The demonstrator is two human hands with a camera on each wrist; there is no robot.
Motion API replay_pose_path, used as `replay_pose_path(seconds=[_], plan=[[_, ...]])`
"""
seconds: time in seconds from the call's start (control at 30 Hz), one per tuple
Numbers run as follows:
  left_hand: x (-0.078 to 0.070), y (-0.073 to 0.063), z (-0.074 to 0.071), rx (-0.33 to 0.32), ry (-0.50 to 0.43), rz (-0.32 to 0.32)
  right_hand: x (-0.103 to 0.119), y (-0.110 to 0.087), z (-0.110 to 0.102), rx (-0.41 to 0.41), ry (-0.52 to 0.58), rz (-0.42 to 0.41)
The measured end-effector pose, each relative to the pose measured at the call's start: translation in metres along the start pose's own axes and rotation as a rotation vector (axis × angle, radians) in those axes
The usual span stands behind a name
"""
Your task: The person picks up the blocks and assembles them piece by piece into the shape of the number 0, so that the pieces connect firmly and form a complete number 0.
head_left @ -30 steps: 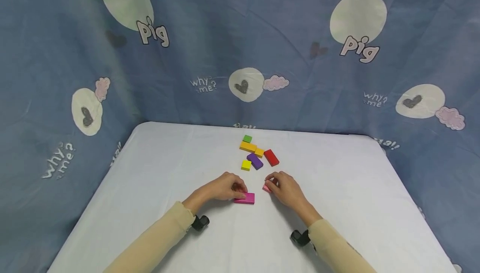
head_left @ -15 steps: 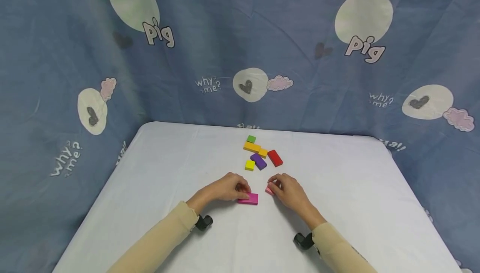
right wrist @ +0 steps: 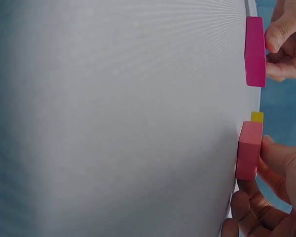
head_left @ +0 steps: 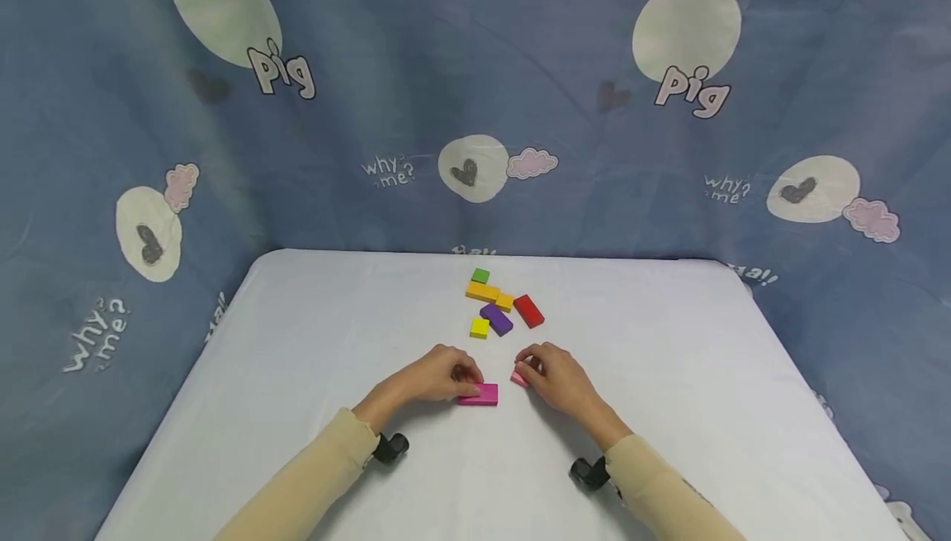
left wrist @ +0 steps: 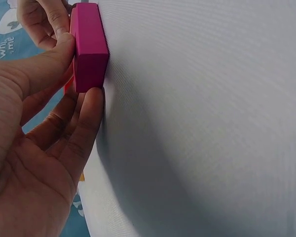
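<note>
Near the middle of the table, my left hand [head_left: 437, 372] pinches the left end of a flat magenta block [head_left: 486, 395], which lies on the white cloth. In the left wrist view its thumb touches one face of the magenta block [left wrist: 91, 44] and a fingertip its end. To the right and slightly farther back, a smaller salmon-pink block [head_left: 518, 379] is between the thumb and fingers of my right hand [head_left: 559, 377]. The right wrist view shows that salmon-pink block [right wrist: 249, 150] standing apart from the magenta one. My fingers cover part of both blocks in the head view.
Behind my hands lie a yellow block [head_left: 479, 328], a purple block [head_left: 496, 320], a red block [head_left: 529, 310], two orange blocks, one long [head_left: 483, 291] and one short [head_left: 504, 301], and a green block [head_left: 480, 276]. A blue printed curtain [head_left: 416, 219] hangs beyond the white table [head_left: 327, 310].
The head view has shifted a little. My right hand and the salmon-pink block have come slightly nearer to me and to the magenta block. My left hand stays on the magenta block.
</note>
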State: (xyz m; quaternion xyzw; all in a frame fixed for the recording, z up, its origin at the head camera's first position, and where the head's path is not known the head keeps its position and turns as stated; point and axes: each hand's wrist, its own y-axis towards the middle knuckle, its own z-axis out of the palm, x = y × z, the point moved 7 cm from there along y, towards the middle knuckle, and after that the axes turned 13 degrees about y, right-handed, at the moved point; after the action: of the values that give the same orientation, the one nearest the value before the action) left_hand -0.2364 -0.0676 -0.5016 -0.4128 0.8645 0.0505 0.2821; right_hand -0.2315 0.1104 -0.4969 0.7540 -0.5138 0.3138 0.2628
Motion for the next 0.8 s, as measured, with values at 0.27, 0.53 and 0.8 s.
replay_pose_path(seconds=[0.27, 0.53, 0.8], plan=[[-0.0006, -0.0026, -0.0002, -0.014, 0.008, 0.009, 0.0014, 0.0004, 0.0008, -0.005, -0.006, -0.023], [-0.0028, -0.0035, -0.0026, -0.019, 0.005, 0.022, 0.0032, -0.0001, 0.0001, -0.013, 0.016, -0.036], [-0.0037, -0.0047, -0.0029, -0.016, -0.007, 0.029, 0.0023, -0.0009, 0.0001, -0.008, 0.042, -0.001]])
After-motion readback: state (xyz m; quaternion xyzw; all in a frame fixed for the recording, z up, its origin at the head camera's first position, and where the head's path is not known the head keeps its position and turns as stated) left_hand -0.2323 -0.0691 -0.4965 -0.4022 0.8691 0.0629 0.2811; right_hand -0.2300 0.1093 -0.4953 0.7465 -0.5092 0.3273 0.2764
